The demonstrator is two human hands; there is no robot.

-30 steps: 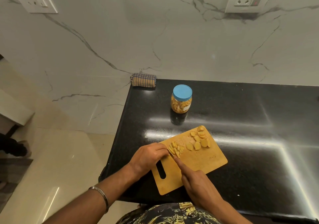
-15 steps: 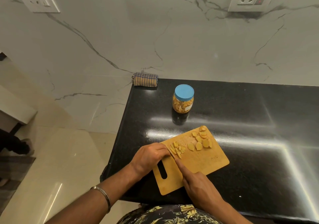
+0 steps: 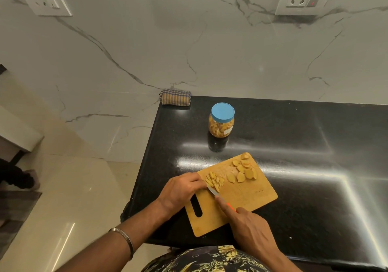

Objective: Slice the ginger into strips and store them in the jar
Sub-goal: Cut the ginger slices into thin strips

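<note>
A wooden cutting board [image 3: 247, 196] lies on the black counter. Flat ginger slices [image 3: 243, 170] sit at its far corner, and a small heap of cut ginger strips [image 3: 214, 181] lies nearer its left edge. My left hand [image 3: 180, 190] rests curled at that heap, fingertips on the ginger. My right hand [image 3: 249, 227] grips a small knife [image 3: 213, 192] with an orange handle, forefinger along its back, the blade pointing at the strips. A clear jar [image 3: 221, 120] with a blue lid stands shut behind the board, holding ginger pieces.
A folded checked cloth [image 3: 176, 97] lies at the counter's back left corner against the marble wall. The counter's left edge [image 3: 142, 166] drops to a pale floor. Two wall sockets sit high on the wall.
The knife blade now shows bare between my two hands, beside the strips. Both hands stay at about the same place on the board.
</note>
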